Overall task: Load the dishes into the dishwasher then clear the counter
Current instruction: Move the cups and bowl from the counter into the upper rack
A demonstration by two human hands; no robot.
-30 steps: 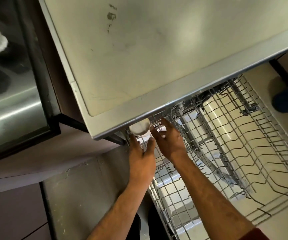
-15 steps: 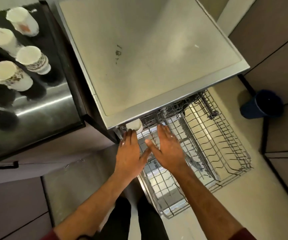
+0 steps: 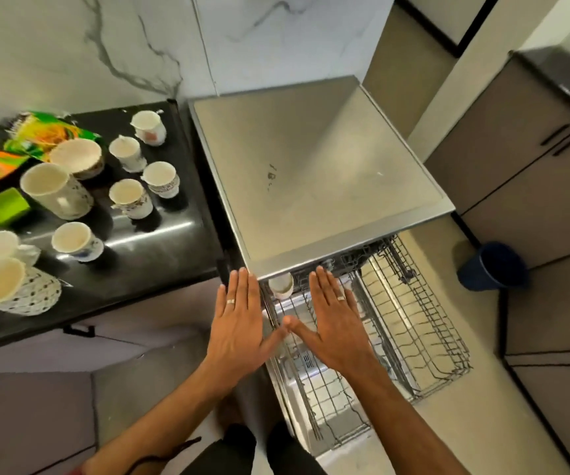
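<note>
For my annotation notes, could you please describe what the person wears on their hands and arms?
Each hand, left hand and right hand, wears one plain silver-coloured ring. The forearms are bare. A dark cord circles the left wrist, with a sliver of red sleeve beside it at the frame's bottom edge.

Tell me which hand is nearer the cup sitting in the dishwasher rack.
Left, narrowly. The left hand lies just left of the cup; the right hand lies to its right, slightly farther.

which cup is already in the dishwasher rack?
The white cup at the rack's back-left corner, under the dishwasher top's front edge, between the hands' fingertips. All the others stand on the black counter.
</note>
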